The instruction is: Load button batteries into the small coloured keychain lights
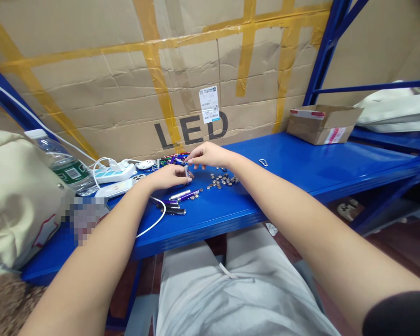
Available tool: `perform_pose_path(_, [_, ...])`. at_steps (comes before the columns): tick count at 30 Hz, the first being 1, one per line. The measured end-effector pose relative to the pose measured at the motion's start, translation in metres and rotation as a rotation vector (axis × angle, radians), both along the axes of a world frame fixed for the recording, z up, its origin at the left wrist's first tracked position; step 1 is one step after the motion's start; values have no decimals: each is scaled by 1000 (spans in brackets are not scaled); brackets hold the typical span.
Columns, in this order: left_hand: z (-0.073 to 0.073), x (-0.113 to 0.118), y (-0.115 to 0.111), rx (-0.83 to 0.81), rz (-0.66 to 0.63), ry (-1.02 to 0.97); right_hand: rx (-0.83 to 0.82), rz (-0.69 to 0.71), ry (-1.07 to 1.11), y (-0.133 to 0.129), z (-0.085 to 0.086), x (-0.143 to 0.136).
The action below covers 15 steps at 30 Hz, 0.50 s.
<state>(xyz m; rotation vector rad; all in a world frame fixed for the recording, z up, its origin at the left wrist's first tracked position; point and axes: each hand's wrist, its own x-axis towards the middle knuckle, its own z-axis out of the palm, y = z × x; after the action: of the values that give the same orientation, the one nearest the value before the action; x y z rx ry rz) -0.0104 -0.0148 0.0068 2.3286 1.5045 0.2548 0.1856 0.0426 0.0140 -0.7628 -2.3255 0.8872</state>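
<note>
My left hand (170,177) is closed round a short silver tube (187,171), held upright just above the blue table. My right hand (209,154) reaches in from the other side, its thumb and forefinger pinched at the tube's upper end; whatever is between them is too small to make out. Beneath and to the right lie many small round silver button cells (219,181) in a loose spread. Nearer the table's front edge are several slim metal tubes like penlights, among them a purple one (188,196) and a black one (176,211). Behind my hands is a pile of coloured tubes (173,159).
At the left stand a white power strip (115,173), a phone (121,186), a water bottle (65,163) and a beige bag (17,186). A white cable (164,212) curls over the table (283,163). Right are a carabiner (263,162) and an open carton (320,125).
</note>
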Motion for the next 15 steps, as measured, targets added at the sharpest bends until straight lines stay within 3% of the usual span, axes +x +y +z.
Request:
perform_pose_path(7, [-1, -3, 3, -12, -11, -11, -63, -32, 113, -7, 2, -2])
perform_pose_path(15, [-1, -3, 3, -40, -5, -49, 58, 4, 28, 3, -4, -3])
